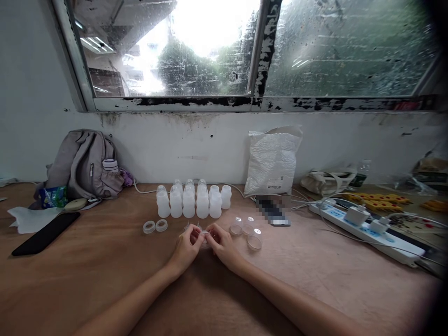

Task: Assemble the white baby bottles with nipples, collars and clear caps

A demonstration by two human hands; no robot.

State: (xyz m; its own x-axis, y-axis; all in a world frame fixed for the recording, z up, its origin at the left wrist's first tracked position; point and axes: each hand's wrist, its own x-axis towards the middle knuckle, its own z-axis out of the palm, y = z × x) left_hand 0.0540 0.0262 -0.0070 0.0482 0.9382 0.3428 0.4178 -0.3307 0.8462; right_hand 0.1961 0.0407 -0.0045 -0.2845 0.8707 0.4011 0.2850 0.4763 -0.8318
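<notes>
Close together in the middle of the table, my left hand (188, 242) and my right hand (221, 240) pinch a small translucent bottle ring (205, 232) between their fingertips. The fingers partly cover it, so I cannot tell whether a nipple sits in it. Just behind my fingers stand clear silicone nipples (199, 225), partly hidden. Farther back are several frosted white baby bottles (189, 205) in rows, most with clear tops; the two at the right (215, 203) have open necks. Two white collar rings (149, 227) lie left of my hands. To the right sit three clear domed caps (254, 241).
At left are a grey backpack (82, 163), a black flat case (45, 233) and white tissue (33, 218). A white padded bag (273, 161) leans on the wall. Right are a phone (280, 221), a power strip (367, 231) with cables and yellow parts (380, 201).
</notes>
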